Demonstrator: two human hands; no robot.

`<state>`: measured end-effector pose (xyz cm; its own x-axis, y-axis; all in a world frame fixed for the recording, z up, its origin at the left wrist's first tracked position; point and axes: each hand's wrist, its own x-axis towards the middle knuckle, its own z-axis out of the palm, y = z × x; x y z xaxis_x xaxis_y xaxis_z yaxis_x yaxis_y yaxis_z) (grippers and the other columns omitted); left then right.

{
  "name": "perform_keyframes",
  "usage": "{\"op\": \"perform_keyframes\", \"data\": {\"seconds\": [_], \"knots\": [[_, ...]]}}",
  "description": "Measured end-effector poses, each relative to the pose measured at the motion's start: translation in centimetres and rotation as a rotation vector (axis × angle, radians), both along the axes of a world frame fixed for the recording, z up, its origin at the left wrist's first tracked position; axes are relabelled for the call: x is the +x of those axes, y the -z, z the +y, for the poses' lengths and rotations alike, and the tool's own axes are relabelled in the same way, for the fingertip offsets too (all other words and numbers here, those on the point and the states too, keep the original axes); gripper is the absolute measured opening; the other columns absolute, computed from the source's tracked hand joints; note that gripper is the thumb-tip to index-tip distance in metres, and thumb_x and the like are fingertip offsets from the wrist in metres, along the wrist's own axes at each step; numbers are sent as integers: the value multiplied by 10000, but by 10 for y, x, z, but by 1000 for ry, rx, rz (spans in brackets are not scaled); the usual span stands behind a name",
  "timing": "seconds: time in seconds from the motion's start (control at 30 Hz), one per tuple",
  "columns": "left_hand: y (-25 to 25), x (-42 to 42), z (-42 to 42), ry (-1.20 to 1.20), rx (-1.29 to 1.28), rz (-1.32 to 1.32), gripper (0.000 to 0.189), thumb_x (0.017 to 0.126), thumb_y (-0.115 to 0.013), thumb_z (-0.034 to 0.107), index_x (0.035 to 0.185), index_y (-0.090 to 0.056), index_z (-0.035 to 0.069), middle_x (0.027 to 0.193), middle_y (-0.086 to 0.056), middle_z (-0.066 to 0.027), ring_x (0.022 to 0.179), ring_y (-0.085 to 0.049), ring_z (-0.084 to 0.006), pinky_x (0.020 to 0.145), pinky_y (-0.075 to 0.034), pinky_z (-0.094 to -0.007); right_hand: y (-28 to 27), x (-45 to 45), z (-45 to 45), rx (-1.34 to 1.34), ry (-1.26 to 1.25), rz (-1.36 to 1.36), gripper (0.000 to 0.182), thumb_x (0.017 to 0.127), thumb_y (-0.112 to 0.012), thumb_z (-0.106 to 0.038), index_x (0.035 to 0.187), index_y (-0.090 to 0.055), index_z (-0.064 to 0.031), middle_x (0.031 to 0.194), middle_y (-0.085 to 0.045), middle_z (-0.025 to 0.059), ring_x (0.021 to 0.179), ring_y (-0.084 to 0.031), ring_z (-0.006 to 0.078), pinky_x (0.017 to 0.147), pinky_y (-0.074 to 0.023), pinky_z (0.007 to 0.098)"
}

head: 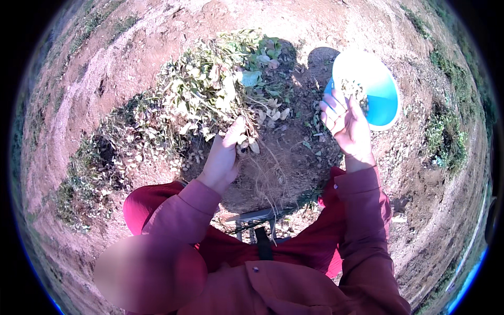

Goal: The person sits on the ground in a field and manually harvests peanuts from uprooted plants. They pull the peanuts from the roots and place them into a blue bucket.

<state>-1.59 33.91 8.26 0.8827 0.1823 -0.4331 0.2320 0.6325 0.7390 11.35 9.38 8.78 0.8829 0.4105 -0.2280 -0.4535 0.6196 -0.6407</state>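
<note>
My left hand is closed around the stems of an uprooted peanut plant, whose leaves spread out above it. Peanut pods hang in a cluster beside my left thumb, and more pods lie just up and to the right. Thin roots trail down between my knees. My right hand, palm up with its fingers curled, is at the near left rim of a blue plastic bucket. Peanut pods lie inside the bucket. Whether my right fingers hold a pod cannot be told.
A long heap of peanut plants lies on the soil at the left. Green weeds grow at the right. Part of a low seat shows between my legs. Bare earth stretches beyond the heap.
</note>
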Motion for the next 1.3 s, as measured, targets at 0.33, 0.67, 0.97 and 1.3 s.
{"op": "perform_keyframes", "data": {"seconds": [0.33, 0.67, 0.97, 1.3], "knots": [[17, 0, 2, 77, 111, 76, 278, 926, -525, 281, 1060, -561, 40, 878, -639, -63, 716, -618, -149, 601, -497, -277, -7, -41, 37, 168, -246, 22, 390, 977, -384, -291, 1222, -442, 8, 1088, -598, 164, 949, -609, 256, 784, -516, 343], [25, 2, 4, 62, 55, 28, 187, 902, -528, 174, 983, -558, 8, 838, -638, -80, 746, -632, -163, 653, -522, -293, -8, -49, 41, -351, -197, -70, 293, 930, -504, -268, 1071, -546, -14, 888, -630, 76, 742, -603, 152, 638, -492, 247], [24, -1, -14, -37, 299, 120, 352, 927, -500, 414, 970, -507, 64, 901, -577, -24, 736, -536, -92, 661, -445, -264, 10, -84, 66, -1123, -409, -767, 494, 777, -685, -334, 1075, -546, 34, 926, -626, 188, 865, -616, 273, 769, -471, 359], [11, -2, 5, -124, 34, 154, 637, 878, -484, 566, 1238, -384, 50, 1072, -541, -69, 911, -516, -139, 813, -435, -317, 14, -71, 65, -560, -516, -316, 379, 798, -608, -124, 1143, -554, 24, 974, -598, 26, 825, -502, 60, 734, -429, 245]]}}
